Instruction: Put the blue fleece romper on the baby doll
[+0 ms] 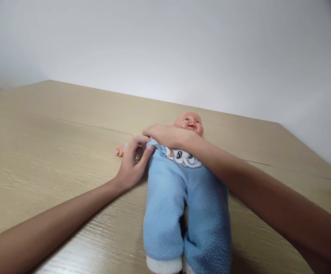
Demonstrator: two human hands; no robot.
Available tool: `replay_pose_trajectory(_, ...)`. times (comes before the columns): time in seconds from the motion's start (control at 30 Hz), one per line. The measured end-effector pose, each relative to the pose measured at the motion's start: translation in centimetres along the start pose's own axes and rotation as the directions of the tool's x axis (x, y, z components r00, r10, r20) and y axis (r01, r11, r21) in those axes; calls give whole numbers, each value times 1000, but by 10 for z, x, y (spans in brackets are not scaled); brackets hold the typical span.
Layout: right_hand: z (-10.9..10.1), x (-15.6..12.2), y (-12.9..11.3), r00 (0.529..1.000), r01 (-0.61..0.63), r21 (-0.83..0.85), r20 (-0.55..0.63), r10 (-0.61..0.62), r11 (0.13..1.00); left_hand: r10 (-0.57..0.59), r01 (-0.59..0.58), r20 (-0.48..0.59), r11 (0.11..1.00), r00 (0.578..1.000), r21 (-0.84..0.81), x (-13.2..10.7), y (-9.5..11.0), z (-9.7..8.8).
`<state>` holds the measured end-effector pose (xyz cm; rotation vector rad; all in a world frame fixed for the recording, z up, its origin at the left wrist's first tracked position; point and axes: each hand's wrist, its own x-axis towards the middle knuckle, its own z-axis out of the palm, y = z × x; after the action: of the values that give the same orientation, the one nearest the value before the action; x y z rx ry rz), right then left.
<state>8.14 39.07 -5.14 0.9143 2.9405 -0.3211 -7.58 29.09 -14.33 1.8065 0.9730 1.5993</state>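
A baby doll (pixel 190 121) lies on its back, head toward the wall, dressed in blue fleece overalls (pixel 167 205) with an embroidered white animal face on the chest. My left hand (pixel 133 161) pinches the edge of the overalls between thumb and fingers, at the side of the doll's chest. Across the chest reaches my right hand (pixel 165 135), its fingers bent down by the doll's shoulder next to my left hand. What the right fingertips hold is hidden. One small doll hand (pixel 120 151) sticks out to the left.
The light wooden table (pixel 54 160) has a thin seam running across it behind the doll. A plain pale wall (pixel 165 49) rises beyond the table's far edge.
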Motion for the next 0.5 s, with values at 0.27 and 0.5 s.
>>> replay_pose_trajectory(0.27,-2,-16,-3,930,-52,170,-352,110,984,80,-80,9,996,997,-25,-1,-1,0)
replay_pose_trajectory(0.5,5,-50,16,873,96,618,-429,232,781,394,-384,-8,901,919,201,-8,0,-5)
